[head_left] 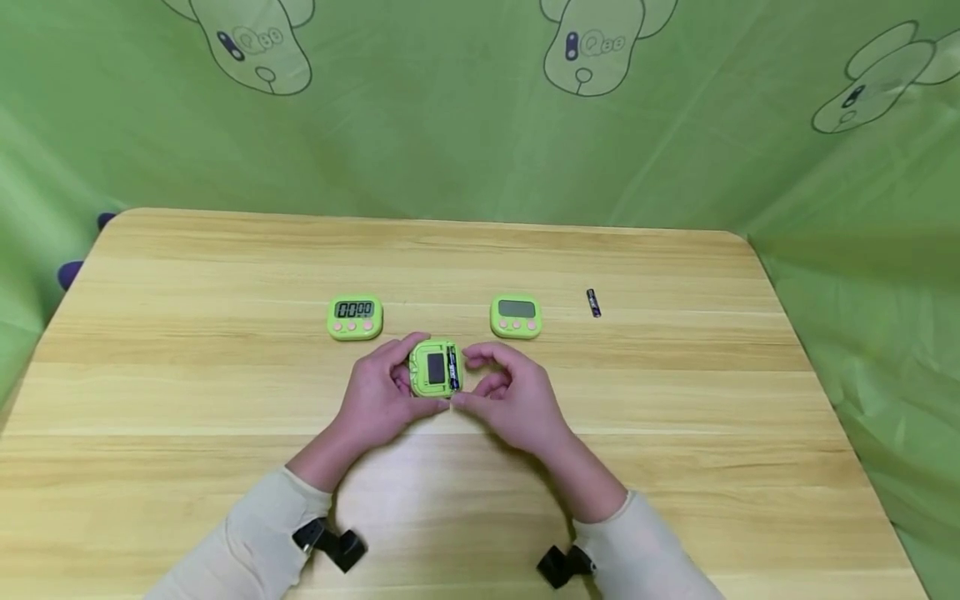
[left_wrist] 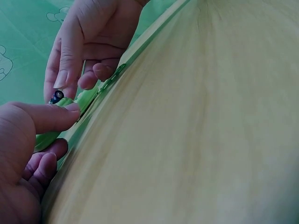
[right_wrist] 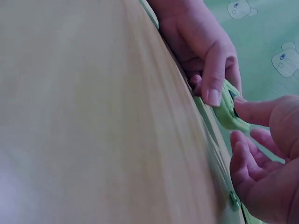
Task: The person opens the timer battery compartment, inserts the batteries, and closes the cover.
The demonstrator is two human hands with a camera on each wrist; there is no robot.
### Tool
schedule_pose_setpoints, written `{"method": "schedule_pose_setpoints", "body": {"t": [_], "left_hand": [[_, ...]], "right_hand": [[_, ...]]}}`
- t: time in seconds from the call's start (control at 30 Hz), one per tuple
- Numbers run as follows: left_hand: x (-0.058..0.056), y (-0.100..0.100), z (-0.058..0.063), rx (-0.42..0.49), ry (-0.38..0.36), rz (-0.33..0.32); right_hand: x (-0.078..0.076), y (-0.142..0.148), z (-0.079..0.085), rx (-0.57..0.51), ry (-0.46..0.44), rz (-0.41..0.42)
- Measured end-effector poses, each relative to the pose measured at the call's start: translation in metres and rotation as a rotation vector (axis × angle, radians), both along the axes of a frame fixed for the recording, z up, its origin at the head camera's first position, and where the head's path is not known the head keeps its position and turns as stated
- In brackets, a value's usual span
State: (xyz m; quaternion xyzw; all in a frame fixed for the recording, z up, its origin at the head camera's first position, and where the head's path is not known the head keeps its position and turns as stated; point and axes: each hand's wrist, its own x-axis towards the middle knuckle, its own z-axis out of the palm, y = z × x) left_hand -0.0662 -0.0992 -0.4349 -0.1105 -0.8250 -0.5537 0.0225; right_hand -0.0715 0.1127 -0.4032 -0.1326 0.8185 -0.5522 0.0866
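My left hand (head_left: 382, 396) grips a light green digital timer (head_left: 417, 379) by its side, thumb along the near edge. The timer's back faces up, its battery compartment uncovered. A black AAA battery (head_left: 453, 368) lies along the right side of that compartment. My right hand (head_left: 517, 400) holds the battery between thumb and index finger at its two ends, the other fingers curled below. In the left wrist view, the battery's end (left_wrist: 58, 94) shows right under the right thumbtip. The right wrist view shows the timer (right_wrist: 226, 114) tilted, its front hidden.
Behind the hands a green timer (head_left: 356, 317) reads 00:00 at left, and another timer (head_left: 516, 317) with a blank screen lies at right. A loose battery (head_left: 593, 302) lies farther right on the wooden table (head_left: 675, 375). A green curtain (head_left: 450, 125) hangs behind.
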Motion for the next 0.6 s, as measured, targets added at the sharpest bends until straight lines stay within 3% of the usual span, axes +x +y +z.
{"method": "schedule_pose_setpoints", "body": {"t": [0.4, 0.6], "left_hand": [[0.001, -0.002, -0.002, -0.008, 0.006, -0.021], [0.0, -0.003, 0.0, 0.014, -0.004, -0.009]], "right_hand": [[-0.011, 0.002, -0.004, 0.093, 0.045, 0.192], [-0.013, -0.002, -0.004, 0.105, 0.065, 0.188]]}}
